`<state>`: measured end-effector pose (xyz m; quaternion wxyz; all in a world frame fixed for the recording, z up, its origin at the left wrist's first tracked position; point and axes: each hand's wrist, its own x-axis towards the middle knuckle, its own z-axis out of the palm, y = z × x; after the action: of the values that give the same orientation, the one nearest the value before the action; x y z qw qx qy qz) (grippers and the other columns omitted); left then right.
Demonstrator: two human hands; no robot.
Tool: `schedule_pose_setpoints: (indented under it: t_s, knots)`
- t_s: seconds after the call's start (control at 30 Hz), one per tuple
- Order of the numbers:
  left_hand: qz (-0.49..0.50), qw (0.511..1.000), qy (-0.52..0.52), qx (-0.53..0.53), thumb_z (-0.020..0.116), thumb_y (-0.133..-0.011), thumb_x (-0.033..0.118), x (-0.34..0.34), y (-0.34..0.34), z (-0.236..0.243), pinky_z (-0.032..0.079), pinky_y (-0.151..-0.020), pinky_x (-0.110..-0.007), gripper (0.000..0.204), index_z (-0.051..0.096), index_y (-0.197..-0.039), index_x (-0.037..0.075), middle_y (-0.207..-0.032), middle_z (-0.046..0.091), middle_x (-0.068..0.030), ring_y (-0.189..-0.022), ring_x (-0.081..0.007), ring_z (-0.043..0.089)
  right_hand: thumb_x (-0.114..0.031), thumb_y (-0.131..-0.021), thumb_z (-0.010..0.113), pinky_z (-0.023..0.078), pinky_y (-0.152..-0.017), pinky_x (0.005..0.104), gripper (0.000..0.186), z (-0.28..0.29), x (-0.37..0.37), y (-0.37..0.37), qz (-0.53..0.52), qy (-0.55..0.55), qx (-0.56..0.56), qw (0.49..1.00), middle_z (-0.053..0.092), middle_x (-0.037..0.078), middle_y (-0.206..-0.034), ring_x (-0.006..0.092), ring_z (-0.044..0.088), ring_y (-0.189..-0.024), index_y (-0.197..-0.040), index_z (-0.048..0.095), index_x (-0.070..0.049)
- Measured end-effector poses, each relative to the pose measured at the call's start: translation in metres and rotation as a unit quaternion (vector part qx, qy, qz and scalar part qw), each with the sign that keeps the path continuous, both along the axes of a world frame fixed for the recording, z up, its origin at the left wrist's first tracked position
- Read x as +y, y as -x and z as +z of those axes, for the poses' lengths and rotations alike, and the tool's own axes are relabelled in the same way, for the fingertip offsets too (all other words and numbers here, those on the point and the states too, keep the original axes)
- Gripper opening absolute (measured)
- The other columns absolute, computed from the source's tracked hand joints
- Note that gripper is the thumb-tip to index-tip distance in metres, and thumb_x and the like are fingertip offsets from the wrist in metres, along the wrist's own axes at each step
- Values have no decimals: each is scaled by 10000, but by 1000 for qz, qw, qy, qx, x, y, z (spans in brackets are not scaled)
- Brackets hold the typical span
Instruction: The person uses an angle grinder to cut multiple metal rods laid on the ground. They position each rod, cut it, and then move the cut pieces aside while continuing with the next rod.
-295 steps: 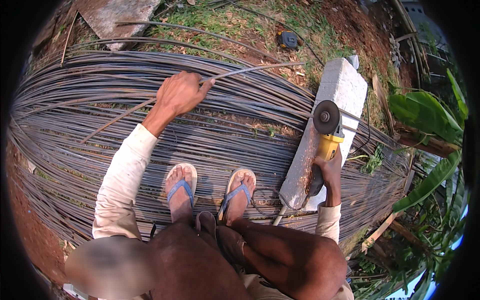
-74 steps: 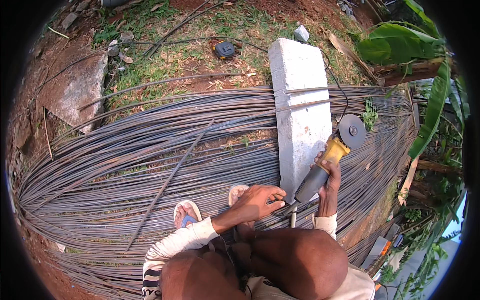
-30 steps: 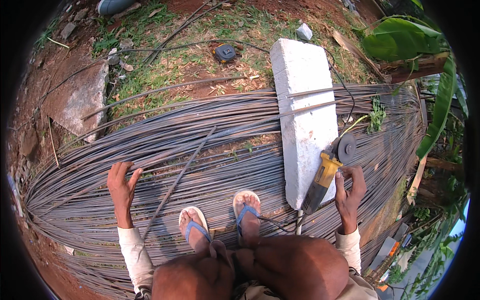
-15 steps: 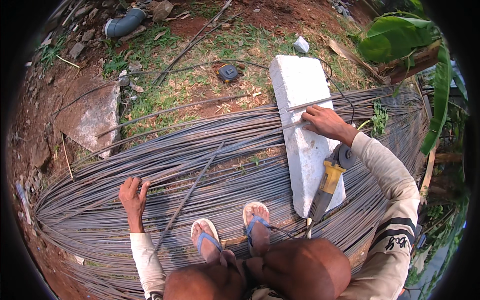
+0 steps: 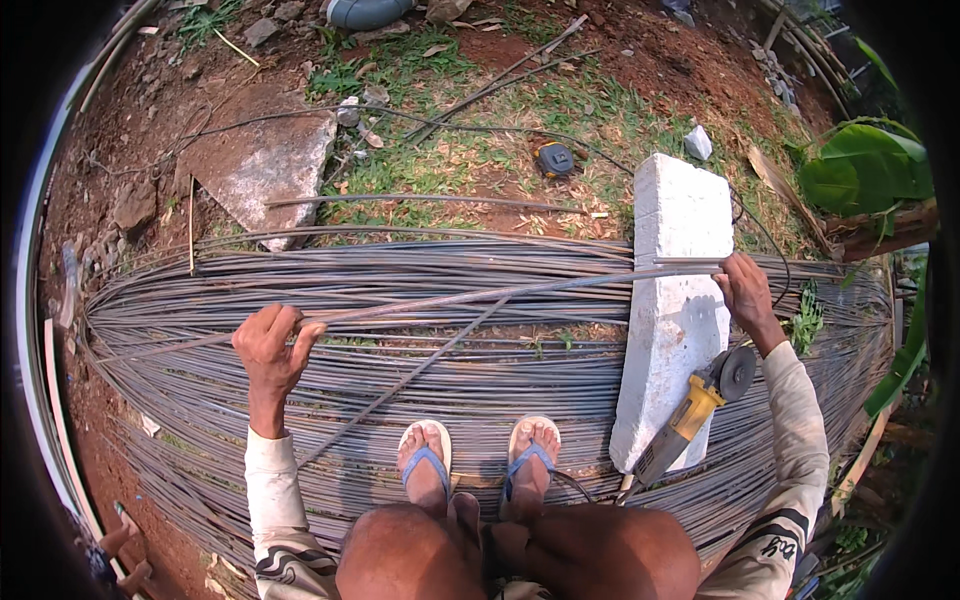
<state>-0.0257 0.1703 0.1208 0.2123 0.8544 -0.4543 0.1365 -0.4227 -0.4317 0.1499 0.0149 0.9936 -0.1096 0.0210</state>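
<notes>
long rod held in 2 hands above a bed of steel rods

the work is outdoors, on ground almost hidden by the rods, which run left to right, bunch together toward both sides and spread in the middle. red-brown soil shows through gaps and around the margins, and a strip of patchy grass with dry litter borders the far side.

the left hand is curled firmly around the long rod, fingers wrapped and thumb laid along it. the right hand has its fingers drawn in on the same rod at the right edge of a white block; whether the rod runs on past that hand, i cannot tell. between the hands it slants slightly upward to the right, over the bed and across the block.

a yellow and grey angle grinder leans along the block's lower right edge, disc uppermost. a loose rod lies diagonally between the hands, its upper end by the held rod. 2 feet in blue-strapped sandals stand on the bed.

beyond, on the grass, are a tape measure and a black cable. a rough slab lies far left, and broad green leaves hang at the right.
</notes>
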Motion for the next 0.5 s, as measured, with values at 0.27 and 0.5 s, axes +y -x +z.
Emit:
schedule_pose_setpoints:
  t_s: [0.27, 0.5]
  knots:
    - [42, 981, 189, 24, 906, -872, 370, -54, 37, 51, 332, -481, -393, 388, 667, -759, 85, -609, 508, -43, -501, -229, 473, -317, -1168, 534, 491, -790, 383, 342, 124, -80, -8, -107, -4, -264, 959, 610, 151, -967, 307, 592, -836, -1229, 633, 6]
    - [-22, 991, 113, -64, 945, -779, 442, -20, 12, 103, 325, -468, -367, 425, 685, -719, 111, -584, 479, -2, -487, -179, 468, -293, -1123, 596, 450, -755, 426, 310, 78, -32, 11, -33, -98, -76, 992, 467, 164, -865, 344, 513, -805, -1034, 558, 2]
